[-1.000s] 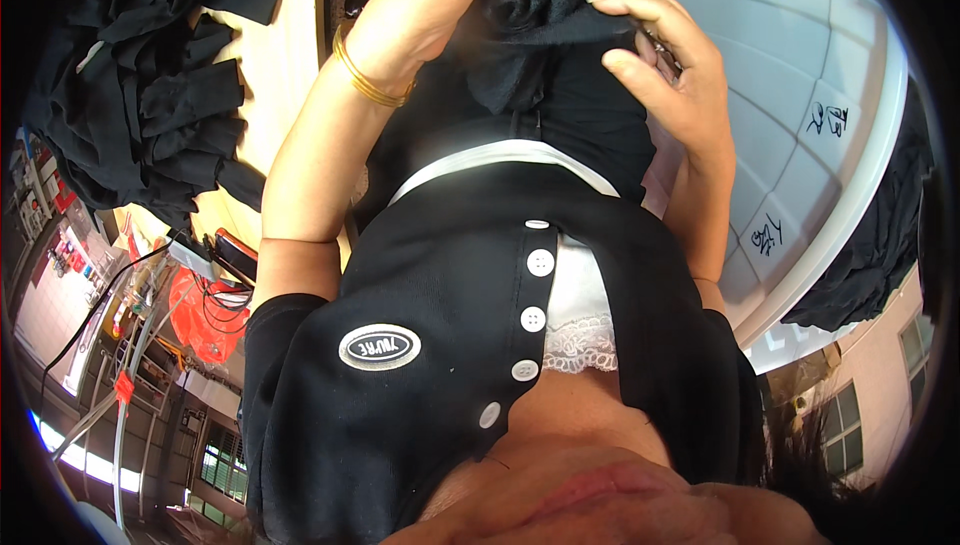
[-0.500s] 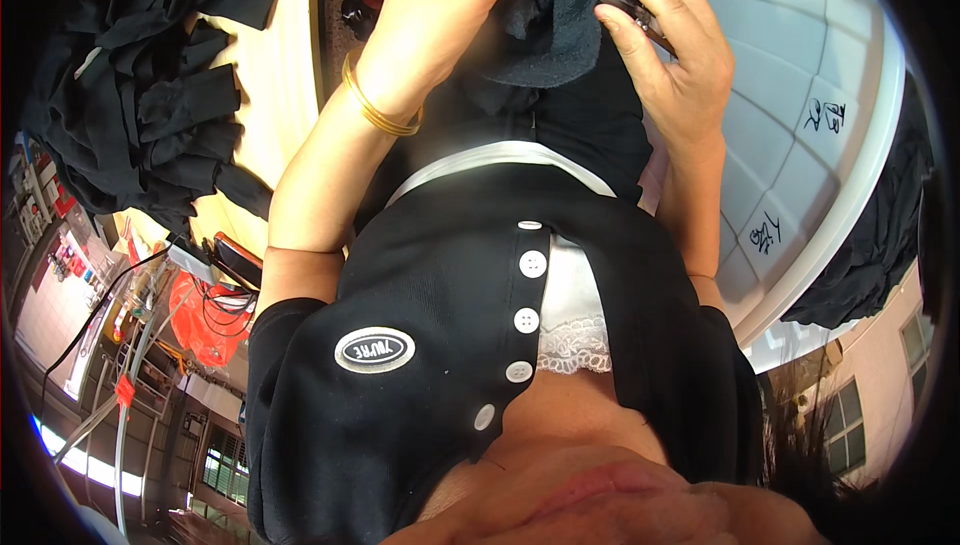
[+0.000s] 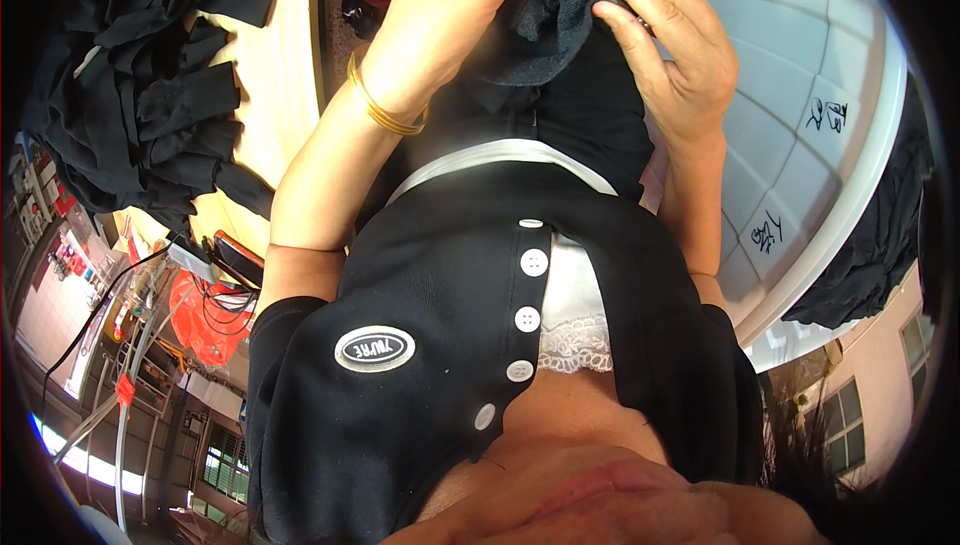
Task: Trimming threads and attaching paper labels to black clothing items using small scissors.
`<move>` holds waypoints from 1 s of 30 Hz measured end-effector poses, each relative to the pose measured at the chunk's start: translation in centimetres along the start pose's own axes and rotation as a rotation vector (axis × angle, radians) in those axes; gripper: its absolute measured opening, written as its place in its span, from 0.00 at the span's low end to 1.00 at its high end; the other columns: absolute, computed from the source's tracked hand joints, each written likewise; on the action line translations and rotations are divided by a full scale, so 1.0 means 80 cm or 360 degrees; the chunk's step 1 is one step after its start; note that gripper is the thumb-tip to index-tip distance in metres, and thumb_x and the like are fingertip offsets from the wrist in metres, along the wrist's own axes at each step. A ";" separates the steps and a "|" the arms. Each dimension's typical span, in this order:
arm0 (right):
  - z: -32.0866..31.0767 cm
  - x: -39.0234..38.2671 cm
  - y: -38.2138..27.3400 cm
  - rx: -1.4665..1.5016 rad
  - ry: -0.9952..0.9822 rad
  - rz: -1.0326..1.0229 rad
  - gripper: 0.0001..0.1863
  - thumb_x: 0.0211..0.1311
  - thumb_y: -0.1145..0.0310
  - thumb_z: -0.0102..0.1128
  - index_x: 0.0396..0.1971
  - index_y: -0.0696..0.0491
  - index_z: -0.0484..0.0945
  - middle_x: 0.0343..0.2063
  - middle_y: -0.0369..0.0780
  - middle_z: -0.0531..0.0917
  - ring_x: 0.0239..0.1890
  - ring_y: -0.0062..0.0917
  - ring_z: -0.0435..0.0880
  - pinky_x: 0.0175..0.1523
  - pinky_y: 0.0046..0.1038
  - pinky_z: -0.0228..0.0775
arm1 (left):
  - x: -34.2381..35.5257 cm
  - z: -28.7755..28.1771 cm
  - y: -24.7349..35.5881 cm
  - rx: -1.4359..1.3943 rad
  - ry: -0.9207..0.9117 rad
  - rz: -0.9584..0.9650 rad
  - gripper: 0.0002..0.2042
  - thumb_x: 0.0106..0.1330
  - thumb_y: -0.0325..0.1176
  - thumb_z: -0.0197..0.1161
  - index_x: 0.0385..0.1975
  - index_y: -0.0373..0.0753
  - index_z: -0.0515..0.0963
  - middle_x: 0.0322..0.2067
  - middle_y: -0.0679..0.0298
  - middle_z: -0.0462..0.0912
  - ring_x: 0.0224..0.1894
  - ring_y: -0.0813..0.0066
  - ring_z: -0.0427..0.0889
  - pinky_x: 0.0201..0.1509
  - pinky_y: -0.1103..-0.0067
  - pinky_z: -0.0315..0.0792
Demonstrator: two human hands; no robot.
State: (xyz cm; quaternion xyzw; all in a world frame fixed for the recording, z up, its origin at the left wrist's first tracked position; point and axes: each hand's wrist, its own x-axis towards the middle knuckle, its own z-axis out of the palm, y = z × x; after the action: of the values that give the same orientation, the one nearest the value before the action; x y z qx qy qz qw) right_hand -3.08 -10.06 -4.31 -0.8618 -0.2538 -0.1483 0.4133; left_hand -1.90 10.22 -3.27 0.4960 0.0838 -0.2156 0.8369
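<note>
At the top of the view my left hand (image 3: 450,10), a gold bangle on its wrist, pinches the edge of a dark, fuzzy-sided fabric piece (image 3: 560,45) over my lap. My right hand (image 3: 680,55) is closed round small dark pointed snips (image 3: 615,0), their tip close to the fabric's right edge beside my left thumb. Whether the blades are parted I cannot tell. The rest of the fabric hangs between my hands against my black clothing.
Black fabric pieces (image 3: 160,95) lie piled on a pale wooden table (image 3: 285,35) at left, near a red plastic bag (image 3: 200,320) and cables. A large white plastic tub (image 3: 780,35) stands at right, with black cloth (image 3: 870,245) beyond it.
My left hand has moved slightly right, raising and turning the fabric. My right hand has closed its fingers further, and the snips' pointed tip now shows at the fabric's edge.
</note>
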 end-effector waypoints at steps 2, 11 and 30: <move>0.000 0.000 0.001 0.0039 0.0004 -0.0007 0.16 0.52 0.79 0.72 0.44 0.58 0.85 0.30 0.38 0.82 0.29 0.19 0.78 0.35 0.20 0.69 | 0.006 -0.001 -0.003 0.0022 -0.0363 0.0453 0.05 0.73 0.28 0.58 0.41 0.35 0.79 0.35 0.70 0.82 0.37 0.86 0.78 0.43 0.90 0.71; 0.002 -0.001 0.007 0.0942 -0.0146 0.1133 0.09 0.55 0.72 0.73 0.34 0.58 0.84 0.20 0.24 0.71 0.22 0.05 0.64 0.26 0.13 0.50 | 0.001 0.019 0.019 0.0752 -0.0046 0.0380 0.05 0.70 0.26 0.61 0.40 0.33 0.80 0.32 0.71 0.81 0.33 0.89 0.74 0.35 0.89 0.69; 0.003 0.014 -0.017 -0.0035 -0.0302 0.0456 0.17 0.56 0.78 0.65 0.48 0.57 0.79 0.34 0.42 0.81 0.30 0.24 0.79 0.37 0.21 0.69 | 0.004 -0.039 0.021 0.0835 -0.0329 -0.0197 0.08 0.72 0.26 0.55 0.43 0.30 0.79 0.38 0.67 0.83 0.42 0.82 0.78 0.49 0.84 0.72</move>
State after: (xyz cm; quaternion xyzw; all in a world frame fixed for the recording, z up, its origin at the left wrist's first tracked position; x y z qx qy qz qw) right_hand -2.95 -8.76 -3.08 -0.9038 -0.1646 -0.0087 0.3950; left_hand -0.65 13.55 -3.62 0.6649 -0.0305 -0.3300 0.6694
